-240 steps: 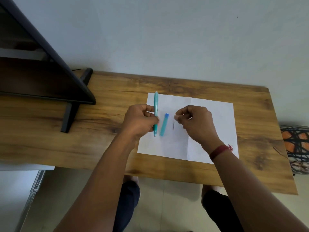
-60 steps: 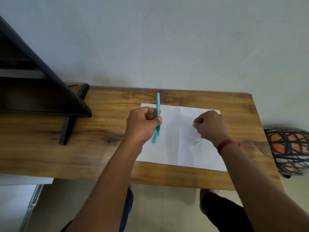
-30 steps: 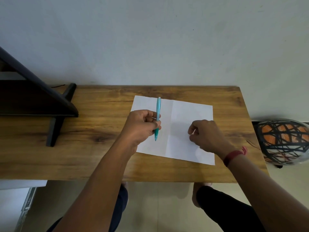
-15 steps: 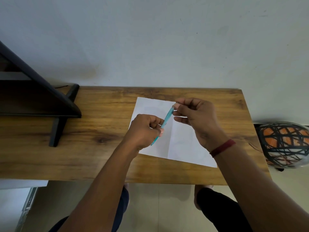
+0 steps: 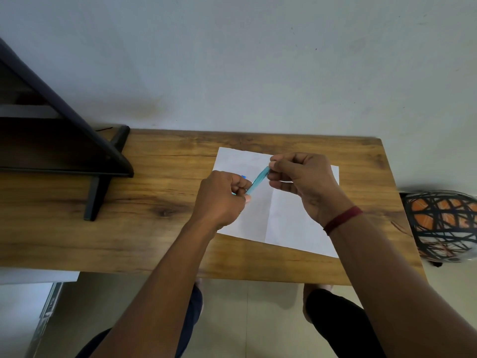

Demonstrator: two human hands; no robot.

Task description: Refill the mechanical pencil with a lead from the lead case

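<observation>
The pencil (image 5: 259, 180) is pinched at both ends — low by the left hand (image 5: 221, 200), top by the right hand's (image 5: 304, 182) fingertips (image 5: 273, 167).

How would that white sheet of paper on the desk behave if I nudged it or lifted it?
The paper is probably light and floppy, likely drooping if lifted by one edge. Lying flat on the smooth wooden desk, it would likely slide easily. Its centre crease suggests it may fold there.

black stand (image 5: 100, 161) blocks desk's (image 5: 154, 241) left rear, room btwn stand & paper (image 5: 284, 223)
</observation>
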